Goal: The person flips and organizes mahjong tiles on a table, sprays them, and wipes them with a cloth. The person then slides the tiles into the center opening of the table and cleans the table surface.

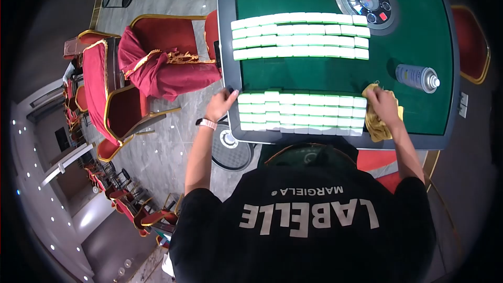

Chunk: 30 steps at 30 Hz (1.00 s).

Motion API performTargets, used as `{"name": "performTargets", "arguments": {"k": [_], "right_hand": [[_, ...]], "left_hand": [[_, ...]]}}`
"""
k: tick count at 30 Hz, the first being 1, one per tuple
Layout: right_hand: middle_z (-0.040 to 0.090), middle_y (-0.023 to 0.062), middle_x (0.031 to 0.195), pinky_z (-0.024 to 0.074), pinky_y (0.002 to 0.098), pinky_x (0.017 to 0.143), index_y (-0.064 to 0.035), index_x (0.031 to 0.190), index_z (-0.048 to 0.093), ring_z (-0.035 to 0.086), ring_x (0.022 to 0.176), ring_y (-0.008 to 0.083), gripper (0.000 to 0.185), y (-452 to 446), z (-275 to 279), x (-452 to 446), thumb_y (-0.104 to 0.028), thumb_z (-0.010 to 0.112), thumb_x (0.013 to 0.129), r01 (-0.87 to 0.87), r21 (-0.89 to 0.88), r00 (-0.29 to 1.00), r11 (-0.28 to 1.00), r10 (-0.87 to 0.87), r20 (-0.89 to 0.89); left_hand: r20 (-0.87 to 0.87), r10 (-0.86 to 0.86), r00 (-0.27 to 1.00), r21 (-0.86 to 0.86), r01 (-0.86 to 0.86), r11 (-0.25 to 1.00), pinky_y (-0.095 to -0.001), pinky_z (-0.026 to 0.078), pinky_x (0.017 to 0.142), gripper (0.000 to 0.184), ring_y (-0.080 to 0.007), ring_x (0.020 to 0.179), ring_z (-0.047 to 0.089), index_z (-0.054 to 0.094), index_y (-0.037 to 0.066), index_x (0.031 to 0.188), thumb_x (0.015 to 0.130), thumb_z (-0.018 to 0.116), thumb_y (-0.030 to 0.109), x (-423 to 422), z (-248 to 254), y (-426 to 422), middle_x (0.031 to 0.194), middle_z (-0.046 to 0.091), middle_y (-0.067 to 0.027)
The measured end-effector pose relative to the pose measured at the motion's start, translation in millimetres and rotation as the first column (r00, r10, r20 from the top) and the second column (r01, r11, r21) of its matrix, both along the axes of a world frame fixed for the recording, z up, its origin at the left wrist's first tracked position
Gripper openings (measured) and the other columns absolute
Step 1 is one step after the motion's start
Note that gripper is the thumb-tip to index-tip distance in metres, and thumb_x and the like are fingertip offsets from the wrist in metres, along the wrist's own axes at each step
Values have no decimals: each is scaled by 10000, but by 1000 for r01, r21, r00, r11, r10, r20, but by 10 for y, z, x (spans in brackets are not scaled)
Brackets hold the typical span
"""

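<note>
The near block of white-and-green tiles (314, 111) lies in close rows along our edge of the table (314, 76), and our hands stand well apart: the left hand (222, 106) at the block's back left corner, the right hand (385, 106) over a yellow cloth (378, 126) just beside the right end, though we cannot tell how firmly either grips. We judge it best to press both ends evenly and low, minding the few jutting tiles (272, 95), clear of the far rows (301, 36) and the spray can (416, 77).

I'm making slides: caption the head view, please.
Left hand beside white tile rows, right hand on a yellow cloth, at a green table.
</note>
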State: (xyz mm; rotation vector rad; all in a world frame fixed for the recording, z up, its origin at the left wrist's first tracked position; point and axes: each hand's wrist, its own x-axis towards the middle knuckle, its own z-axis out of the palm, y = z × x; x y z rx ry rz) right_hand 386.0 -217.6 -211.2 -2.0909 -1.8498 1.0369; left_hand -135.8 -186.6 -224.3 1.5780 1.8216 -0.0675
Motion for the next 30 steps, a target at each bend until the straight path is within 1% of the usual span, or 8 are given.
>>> {"name": "performTargets", "arguments": {"k": [4, 6, 10, 16, 22, 25, 28, 30], "right_hand": [[583, 198, 643, 439, 440, 597, 2, 751, 568, 591, 652, 365, 496, -264, -54, -127, -466, 480, 889, -115, -63, 993, 991, 115, 2], [585, 202, 644, 438, 437, 597, 6, 758, 579, 588, 648, 365, 509, -288, -131, -179, -477, 480, 884, -70, -65, 998, 995, 70, 1], [583, 213, 643, 436, 441, 621, 24, 733, 595, 589, 664, 372, 568, -246, -105, -204, -509, 465, 881, 4, -141, 999, 990, -8, -31], [596, 210, 641, 455, 437, 684, 31, 670, 611, 609, 711, 373, 708, -40, -248, -203, -620, 403, 856, 122, -162, 989, 979, -133, -58], [599, 235, 705, 451, 455, 665, 45, 757, 561, 597, 741, 397, 593, 159, -388, -209, -530, 475, 869, 83, -3, 997, 997, -83, 0], [618, 208, 742, 480, 439, 687, 16, 836, 557, 617, 788, 374, 589, 274, -67, -280, -567, 480, 850, -63, -83, 986, 995, 75, 152], [627, 179, 736, 503, 416, 669, 0, 868, 539, 629, 769, 347, 618, 272, -37, -153, -608, 575, 761, -310, -75, 903, 948, 318, 289], [634, 166, 732, 515, 403, 659, -2, 881, 533, 634, 717, 331, 669, 243, -135, -116, -638, 621, 693, -380, -70, 861, 922, 380, 338]], "left_hand": [[-25, -42, 999, 33, 43, 999, -433, 472, 659, 576, -370, 728, 628, 619, 19, 882, 800, 537, 583, 324, 62, -168, 698, 623, -202], [-143, -102, 984, 31, 108, 994, -445, 486, 689, 624, -378, 768, 634, 626, 19, 953, 782, 534, 613, 512, 235, -81, 720, 634, -210], [-59, -126, 990, -13, 125, 992, -449, 484, 717, 724, -389, 797, 631, 640, -4, 990, 775, 488, 671, 442, 167, -18, 745, 640, -223], [-46, -62, 997, 17, 63, 998, -455, 479, 750, 805, -406, 849, 620, 644, -44, 908, 782, 411, 716, 433, 7, 181, 837, 635, -271], [-143, -55, 988, 14, 58, 998, -453, 482, 733, 781, -399, 820, 625, 644, -34, 783, 808, 377, 699, 581, 43, 364, 790, 636, -253], [-175, -215, 961, -7, 217, 976, -446, 492, 691, 728, -374, 792, 635, 626, -21, 875, 777, 467, 683, 585, 185, 403, 791, 647, -218], [-251, -417, 874, -19, 426, 905, -438, 507, 656, 740, -341, 770, 647, 550, 6, 1030, 711, 578, 673, 458, 158, 353, 771, 649, -184], [-274, -415, 868, -29, 424, 905, -429, 514, 648, 768, -346, 759, 646, 529, -7, 1045, 694, 600, 672, 464, 124, 342, 762, 644, -191]]}}
